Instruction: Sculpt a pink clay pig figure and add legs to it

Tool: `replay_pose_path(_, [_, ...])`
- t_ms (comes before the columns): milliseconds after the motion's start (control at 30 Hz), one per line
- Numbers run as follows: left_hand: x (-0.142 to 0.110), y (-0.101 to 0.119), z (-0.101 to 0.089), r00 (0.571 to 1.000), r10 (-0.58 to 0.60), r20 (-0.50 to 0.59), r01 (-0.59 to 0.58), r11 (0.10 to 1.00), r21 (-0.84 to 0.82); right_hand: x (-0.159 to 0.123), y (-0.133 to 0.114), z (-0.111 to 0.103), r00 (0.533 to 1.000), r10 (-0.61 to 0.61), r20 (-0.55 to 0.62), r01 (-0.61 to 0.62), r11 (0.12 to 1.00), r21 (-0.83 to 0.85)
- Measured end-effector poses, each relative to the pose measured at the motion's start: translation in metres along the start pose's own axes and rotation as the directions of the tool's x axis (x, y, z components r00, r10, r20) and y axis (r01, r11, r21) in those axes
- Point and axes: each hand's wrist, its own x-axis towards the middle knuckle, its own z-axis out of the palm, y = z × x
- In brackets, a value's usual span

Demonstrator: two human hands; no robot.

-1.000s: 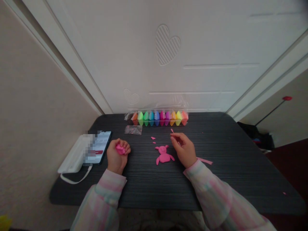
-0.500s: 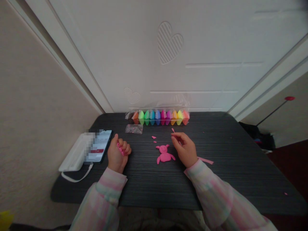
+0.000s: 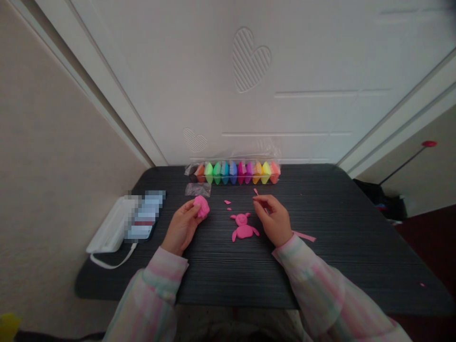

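Between the fingertips and thumb of my left hand (image 3: 183,225) is a rounded lump of pink modelling clay (image 3: 201,206), held above the table. My right hand (image 3: 273,218) pinches a slim pink clay tool (image 3: 255,191), whose flat tip sticks out past the fingers; the rest of it is hidden. Just left of that hand lies a flat pink clay figure (image 3: 244,231) with a round head, two ears, a body and two arms. Two small pink scraps (image 3: 227,202) rest above the figure's head.
Along the back of the dark table (image 3: 221,280) runs a clear bag with a row of coloured clay packs (image 3: 233,172). A crumpled clear wrapper (image 3: 198,190) lies before it. At left are a phone (image 3: 147,218) and a cabled white device (image 3: 110,230). A pink strip (image 3: 304,236) lies by my right wrist.
My left hand squeezed the clay lump in its fist, then moved right and turned, bringing the lump out to the fingertips. My right hand has stayed almost still with the tool.
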Motion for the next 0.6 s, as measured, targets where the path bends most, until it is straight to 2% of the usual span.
replay_pose_path(167, [0.0, 0.0, 0.0, 0.999, 0.033, 0.027, -0.035, 0.998, 0.05, 0.0, 0.0, 0.0, 1.0, -0.026, 0.016, 0.027, 0.999, -0.036])
replay_pose_path(300, [0.0, -0.003, 0.0, 0.998, 0.021, 0.066, -0.027, 0.994, 0.105, -0.005, -0.008, 0.001, 0.987, -0.106, 0.121, 0.116, 0.99, -0.076])
replay_pose_path(367, [-0.001, -0.004, 0.001, 0.997, 0.008, 0.079, -0.019, 0.99, 0.142, -0.01, -0.015, 0.004, 0.953, -0.192, 0.235, 0.217, 0.972, -0.085])
replay_pose_path(467, [-0.001, -0.006, 0.002, 0.998, 0.018, 0.063, -0.031, 0.979, 0.204, -0.019, -0.027, 0.013, 0.855, -0.311, 0.415, 0.377, 0.922, -0.087])
replay_pose_path(533, [0.0, -0.007, 0.002, 0.998, 0.047, 0.05, -0.058, 0.966, 0.254, -0.023, -0.032, 0.02, 0.801, -0.343, 0.49, 0.444, 0.89, -0.102])
replay_pose_path(600, [0.001, -0.008, 0.002, 0.995, 0.089, 0.043, -0.098, 0.944, 0.314, -0.026, -0.033, 0.026, 0.774, -0.347, 0.53, 0.476, 0.871, -0.125])
